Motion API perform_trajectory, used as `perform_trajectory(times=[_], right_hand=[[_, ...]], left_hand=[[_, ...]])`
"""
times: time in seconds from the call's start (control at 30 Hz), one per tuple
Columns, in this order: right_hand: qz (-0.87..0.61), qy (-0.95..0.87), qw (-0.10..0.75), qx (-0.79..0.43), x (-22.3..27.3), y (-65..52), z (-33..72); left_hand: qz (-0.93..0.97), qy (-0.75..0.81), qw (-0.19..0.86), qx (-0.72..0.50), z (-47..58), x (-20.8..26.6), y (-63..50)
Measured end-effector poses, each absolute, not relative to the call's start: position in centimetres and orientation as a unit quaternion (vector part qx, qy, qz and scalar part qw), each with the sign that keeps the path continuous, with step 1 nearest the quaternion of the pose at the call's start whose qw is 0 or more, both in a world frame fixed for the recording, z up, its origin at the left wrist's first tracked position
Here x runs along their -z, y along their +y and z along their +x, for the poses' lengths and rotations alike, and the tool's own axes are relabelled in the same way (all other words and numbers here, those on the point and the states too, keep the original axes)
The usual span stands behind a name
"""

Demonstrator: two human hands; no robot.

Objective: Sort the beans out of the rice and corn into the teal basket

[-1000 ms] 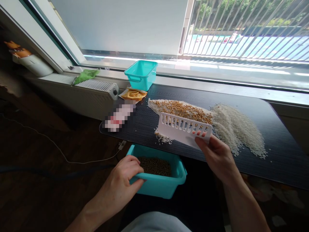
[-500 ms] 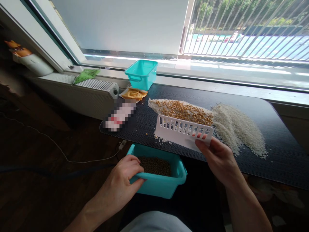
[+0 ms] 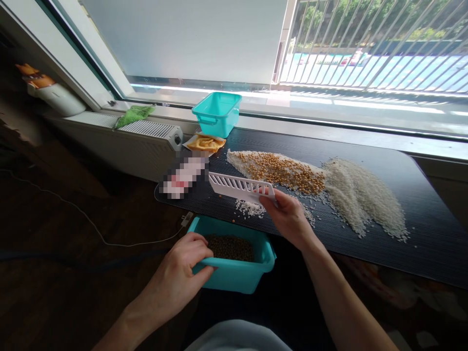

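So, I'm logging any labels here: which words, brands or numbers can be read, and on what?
None can be read.
The flat pink and white packet on the black ribbed mat is pixelated over, so any print is illegible.
The two turquoise plastic tubs and the white slotted plastic scraper show no text.

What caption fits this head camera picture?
Left hand grips a teal bin; right hand holds a white slotted scoop.

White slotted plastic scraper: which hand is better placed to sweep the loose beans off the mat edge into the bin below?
Right hand: it grips the white slotted plastic scraper over the black ribbed mat. Left hand holds the teal plastic bin of dark beans.
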State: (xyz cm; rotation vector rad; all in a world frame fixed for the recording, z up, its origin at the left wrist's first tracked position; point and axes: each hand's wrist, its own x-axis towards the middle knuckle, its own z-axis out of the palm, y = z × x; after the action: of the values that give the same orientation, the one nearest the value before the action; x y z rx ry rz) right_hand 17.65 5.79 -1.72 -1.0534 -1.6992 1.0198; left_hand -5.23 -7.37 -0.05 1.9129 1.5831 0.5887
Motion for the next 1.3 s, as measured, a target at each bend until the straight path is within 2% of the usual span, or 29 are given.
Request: perform_trajectory(times=[0.2,0.4,0.77,1.0,1.13,1.3], right_hand=[[-0.43,-0.692,0.388,-0.43,1.4,4.8,20.4],[-0.43,-0.665,0.421,-0.442,1.5,4.0,20.5],[-0.445,-0.635,0.415,-0.476,2.3,-0.6,21.6],[-0.421,-0.653,0.503,-0.378,2.6,-3.2,18.8],[-0.423,-0.675,0.493,-0.351,3.7,-3.3,16.3],[-0.495,-0.661,0.494,-0.273,4.6,-3.4,17.0]], left_hand=[[0.71,0.604,0.282,-0.229,-5.5,0.0,-7.4],[0.709,0.603,0.286,-0.228,-5.7,0.1,-7.1],[0.711,0.601,0.29,-0.223,-5.4,0.0,-7.1],[0.723,0.585,0.293,-0.224,-4.9,0.6,-7.0],[0.732,0.582,0.277,-0.224,-4.9,1.0,-6.9],[0.743,0.574,0.265,-0.22,-4.8,1.2,-7.0]])
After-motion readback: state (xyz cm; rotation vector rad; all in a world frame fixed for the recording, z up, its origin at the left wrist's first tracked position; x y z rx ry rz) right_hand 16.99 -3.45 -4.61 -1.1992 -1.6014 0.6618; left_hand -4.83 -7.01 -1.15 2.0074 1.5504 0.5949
